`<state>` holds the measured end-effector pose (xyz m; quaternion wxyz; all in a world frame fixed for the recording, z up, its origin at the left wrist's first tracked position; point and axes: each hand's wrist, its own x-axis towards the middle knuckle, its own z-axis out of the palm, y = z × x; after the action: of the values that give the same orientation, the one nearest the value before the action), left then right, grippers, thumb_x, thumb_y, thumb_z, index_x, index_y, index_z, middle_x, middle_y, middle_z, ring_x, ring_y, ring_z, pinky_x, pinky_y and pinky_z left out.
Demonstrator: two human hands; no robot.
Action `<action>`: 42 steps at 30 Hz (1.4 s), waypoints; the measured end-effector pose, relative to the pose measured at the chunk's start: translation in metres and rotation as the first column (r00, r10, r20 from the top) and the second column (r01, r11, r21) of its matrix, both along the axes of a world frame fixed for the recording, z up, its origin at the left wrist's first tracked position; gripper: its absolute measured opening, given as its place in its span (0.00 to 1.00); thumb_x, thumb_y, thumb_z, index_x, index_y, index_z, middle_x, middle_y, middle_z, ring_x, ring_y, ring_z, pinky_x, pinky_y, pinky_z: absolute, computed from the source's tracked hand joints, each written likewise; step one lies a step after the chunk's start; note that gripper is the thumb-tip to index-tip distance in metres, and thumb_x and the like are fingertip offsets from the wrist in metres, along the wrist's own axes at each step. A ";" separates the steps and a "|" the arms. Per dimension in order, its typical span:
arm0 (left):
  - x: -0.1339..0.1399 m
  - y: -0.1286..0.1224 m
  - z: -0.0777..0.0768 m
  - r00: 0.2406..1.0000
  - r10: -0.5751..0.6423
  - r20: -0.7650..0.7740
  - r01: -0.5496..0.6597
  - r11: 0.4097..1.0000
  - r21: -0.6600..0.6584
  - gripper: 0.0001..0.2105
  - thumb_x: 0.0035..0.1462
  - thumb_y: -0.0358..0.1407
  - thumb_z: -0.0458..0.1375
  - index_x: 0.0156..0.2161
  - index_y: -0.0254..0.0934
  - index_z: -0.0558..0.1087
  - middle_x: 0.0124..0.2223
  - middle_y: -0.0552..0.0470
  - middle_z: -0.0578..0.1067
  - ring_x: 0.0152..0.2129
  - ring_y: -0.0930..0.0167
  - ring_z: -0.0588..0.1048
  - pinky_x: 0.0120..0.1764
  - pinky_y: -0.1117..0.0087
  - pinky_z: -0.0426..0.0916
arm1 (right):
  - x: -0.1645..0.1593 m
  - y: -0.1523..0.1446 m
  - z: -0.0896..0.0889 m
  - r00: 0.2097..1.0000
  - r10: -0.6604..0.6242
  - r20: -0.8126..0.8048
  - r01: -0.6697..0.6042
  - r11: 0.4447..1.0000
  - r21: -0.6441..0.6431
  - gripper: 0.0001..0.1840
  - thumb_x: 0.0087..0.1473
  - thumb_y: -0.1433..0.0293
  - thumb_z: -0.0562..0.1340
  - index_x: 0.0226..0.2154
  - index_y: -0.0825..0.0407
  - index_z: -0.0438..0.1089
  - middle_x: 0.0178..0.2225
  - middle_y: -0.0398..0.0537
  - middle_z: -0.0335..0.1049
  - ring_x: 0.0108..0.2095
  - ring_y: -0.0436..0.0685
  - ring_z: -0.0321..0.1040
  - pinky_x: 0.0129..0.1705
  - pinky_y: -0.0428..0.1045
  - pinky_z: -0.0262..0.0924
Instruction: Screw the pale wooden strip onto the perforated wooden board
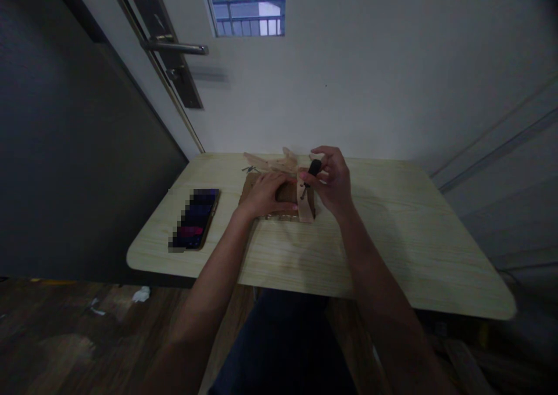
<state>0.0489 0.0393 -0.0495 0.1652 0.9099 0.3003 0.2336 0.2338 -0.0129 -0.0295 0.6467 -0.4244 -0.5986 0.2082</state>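
Observation:
A short black-handled screwdriver (314,167) is pinched in my right hand (335,180), tilted with its shaft pointing down and to the left. Its lower end meets a pale wooden strip (306,211), where a small dark screw seems to stand; the exact contact is too small to tell. The strip lies across the right end of a brown corrugated cardboard piece (285,193). My left hand (265,194) rests on the cardboard with fingers stretched out, thumb and index tips beside the strip. Part of the cardboard is hidden beneath it.
Behind the cardboard lie a crumpled tan sheet (274,164) and several small dark screws or nails (250,169). A phone (196,218) sits at the left of the light wooden table (392,238). A white door with a metal handle (176,47) stands right behind the table.

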 end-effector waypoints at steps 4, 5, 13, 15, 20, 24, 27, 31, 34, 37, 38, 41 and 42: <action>0.000 0.000 0.000 1.000 -0.006 0.008 0.006 1.000 -0.003 0.30 0.46 0.51 0.68 0.53 0.43 0.68 0.55 0.44 0.72 0.54 0.56 0.69 0.57 0.49 0.60 | 0.003 -0.001 -0.001 0.998 0.006 0.069 -0.006 1.000 -0.005 0.29 0.46 0.51 0.69 0.50 0.38 0.69 0.32 0.41 0.65 0.29 0.48 0.63 0.24 0.43 0.66; 0.000 0.000 0.000 1.000 -0.007 0.010 0.007 1.000 -0.004 0.30 0.46 0.50 0.68 0.53 0.43 0.68 0.55 0.44 0.72 0.54 0.56 0.69 0.57 0.49 0.59 | 0.004 -0.001 -0.001 0.997 0.009 0.082 -0.009 1.000 0.001 0.27 0.47 0.51 0.68 0.50 0.38 0.70 0.35 0.42 0.66 0.30 0.49 0.64 0.24 0.43 0.66; 0.000 -0.001 0.003 1.000 -0.004 -0.004 0.003 1.000 -0.016 0.29 0.46 0.50 0.68 0.52 0.42 0.69 0.55 0.45 0.72 0.55 0.56 0.68 0.57 0.49 0.59 | 0.004 -0.006 0.004 0.986 0.096 0.136 -0.102 0.994 0.040 0.20 0.56 0.55 0.61 0.50 0.41 0.72 0.44 0.46 0.72 0.37 0.50 0.69 0.28 0.44 0.69; 0.000 -0.001 0.003 1.000 -0.001 -0.006 0.001 1.000 -0.015 0.30 0.46 0.51 0.67 0.52 0.42 0.69 0.55 0.45 0.73 0.54 0.56 0.69 0.57 0.49 0.60 | 0.005 -0.007 0.005 0.983 0.137 0.119 -0.144 0.988 0.049 0.20 0.58 0.55 0.59 0.50 0.44 0.71 0.45 0.47 0.74 0.39 0.51 0.71 0.33 0.46 0.70; 0.000 -0.001 0.001 1.000 0.001 -0.015 -0.001 1.000 -0.009 0.30 0.46 0.51 0.68 0.52 0.42 0.69 0.55 0.45 0.73 0.54 0.56 0.69 0.56 0.50 0.59 | 0.008 -0.006 0.006 0.993 0.106 0.049 -0.106 0.994 -0.011 0.19 0.51 0.55 0.65 0.44 0.46 0.73 0.31 0.42 0.74 0.26 0.47 0.69 0.26 0.44 0.66; -0.001 -0.001 0.001 1.000 0.010 -0.018 -0.010 1.000 -0.020 0.31 0.45 0.52 0.68 0.52 0.41 0.69 0.55 0.44 0.73 0.53 0.55 0.69 0.57 0.50 0.59 | 0.004 -0.003 0.005 1.000 -0.015 0.009 0.015 1.000 -0.003 0.18 0.43 0.57 0.71 0.36 0.46 0.73 0.23 0.36 0.65 0.21 0.44 0.60 0.19 0.41 0.56; 0.000 -0.001 0.002 1.000 0.007 -0.013 -0.007 1.000 -0.022 0.31 0.46 0.51 0.68 0.52 0.41 0.69 0.55 0.44 0.72 0.54 0.55 0.69 0.56 0.50 0.60 | 0.001 -0.002 0.004 0.998 -0.067 0.019 0.067 0.998 -0.002 0.20 0.40 0.55 0.72 0.34 0.46 0.71 0.23 0.35 0.61 0.22 0.45 0.59 0.20 0.41 0.56; 0.000 0.000 0.001 1.000 0.002 -0.009 -0.002 1.000 -0.023 0.30 0.46 0.51 0.68 0.52 0.41 0.68 0.55 0.44 0.72 0.54 0.55 0.69 0.56 0.50 0.59 | 0.000 -0.003 0.003 0.994 -0.100 0.047 0.100 0.995 0.020 0.25 0.42 0.55 0.71 0.43 0.43 0.70 0.24 0.36 0.58 0.23 0.46 0.57 0.20 0.41 0.55; -0.001 0.000 0.000 1.000 0.000 -0.005 0.000 1.000 -0.015 0.30 0.46 0.51 0.68 0.53 0.41 0.68 0.54 0.45 0.73 0.54 0.56 0.69 0.56 0.50 0.60 | 0.002 -0.003 0.001 0.993 -0.063 0.097 0.060 0.998 0.035 0.21 0.49 0.54 0.68 0.45 0.42 0.71 0.31 0.40 0.65 0.27 0.47 0.60 0.22 0.42 0.60; 0.000 0.000 0.000 1.000 0.006 -0.002 -0.006 1.000 -0.006 0.30 0.46 0.50 0.68 0.53 0.40 0.69 0.54 0.44 0.73 0.53 0.55 0.69 0.56 0.50 0.60 | 0.003 -0.003 0.001 0.991 0.001 0.131 -0.008 0.999 0.050 0.19 0.57 0.52 0.59 0.45 0.44 0.73 0.39 0.46 0.71 0.33 0.50 0.67 0.29 0.46 0.67; 0.000 -0.001 0.001 1.000 0.007 -0.003 -0.007 1.000 -0.006 0.30 0.46 0.50 0.68 0.52 0.40 0.69 0.54 0.44 0.73 0.53 0.55 0.69 0.56 0.50 0.60 | 0.003 -0.003 0.001 0.991 0.025 0.133 -0.031 0.998 0.050 0.20 0.60 0.52 0.56 0.46 0.45 0.72 0.41 0.47 0.72 0.35 0.51 0.69 0.32 0.47 0.69; 0.000 -0.001 0.002 1.000 -0.003 -0.006 0.003 1.000 -0.006 0.30 0.47 0.50 0.68 0.53 0.40 0.69 0.54 0.44 0.73 0.54 0.55 0.69 0.56 0.49 0.60 | 0.005 -0.004 0.002 0.986 0.110 0.127 -0.114 0.993 0.029 0.22 0.61 0.52 0.54 0.51 0.46 0.69 0.44 0.48 0.73 0.40 0.53 0.72 0.39 0.50 0.71; 0.000 -0.001 0.001 1.000 -0.006 -0.006 0.006 1.000 -0.006 0.30 0.47 0.50 0.68 0.53 0.41 0.68 0.55 0.44 0.72 0.55 0.55 0.68 0.57 0.49 0.60 | 0.006 -0.003 0.002 0.983 0.138 0.120 -0.141 0.990 0.018 0.22 0.60 0.53 0.55 0.51 0.46 0.68 0.44 0.48 0.74 0.41 0.52 0.73 0.39 0.50 0.71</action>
<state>0.0491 0.0381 -0.0480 0.1675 0.9110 0.2988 0.2298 0.2393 -0.0162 -0.0273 0.5996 -0.3844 -0.6667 0.2196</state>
